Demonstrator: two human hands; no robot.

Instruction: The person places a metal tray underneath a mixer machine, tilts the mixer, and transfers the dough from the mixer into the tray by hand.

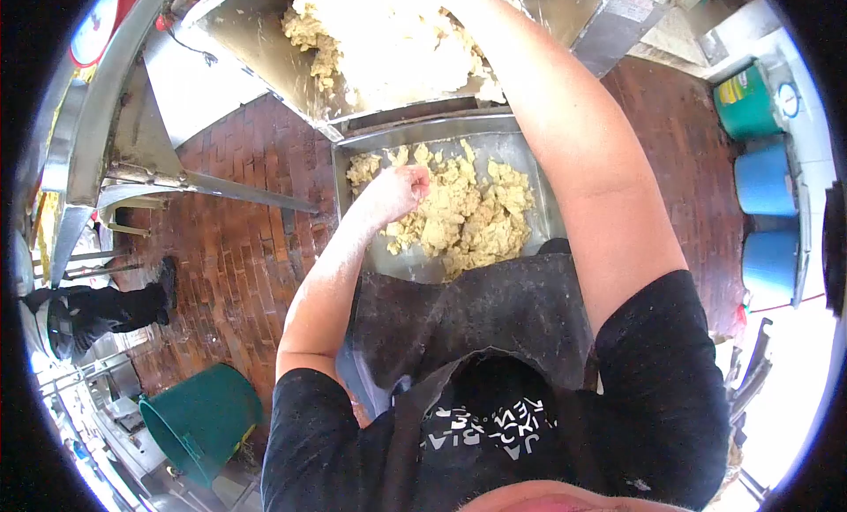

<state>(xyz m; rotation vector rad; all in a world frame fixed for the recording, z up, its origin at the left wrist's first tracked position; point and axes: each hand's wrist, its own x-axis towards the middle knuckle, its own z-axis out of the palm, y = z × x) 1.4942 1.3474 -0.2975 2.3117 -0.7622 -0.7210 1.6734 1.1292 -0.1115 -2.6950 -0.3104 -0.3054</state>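
Observation:
My left hand (401, 196), dusted with flour, is above the left part of a metal tray (549, 194). Its fingers are curled in; whether anything is inside them is hidden. Beneath and beside it, lumpy yellowish dough (481, 216) lies in torn chunks on the tray. My right arm stretches over a larger metal trough (256, 40) at the top, and the hand itself is cut off by the upper edge of the view. More dough (318, 44) lies in that trough, with its middle washed out by bright light.
Metal framework with a bar (251, 192) stands at left above the brick floor (243, 256). A green bin (203, 424) is at lower left; another green bin (748, 101) and blue bins (766, 181) line the right wall. Another person's dark-clothed leg (123, 307) shows at far left.

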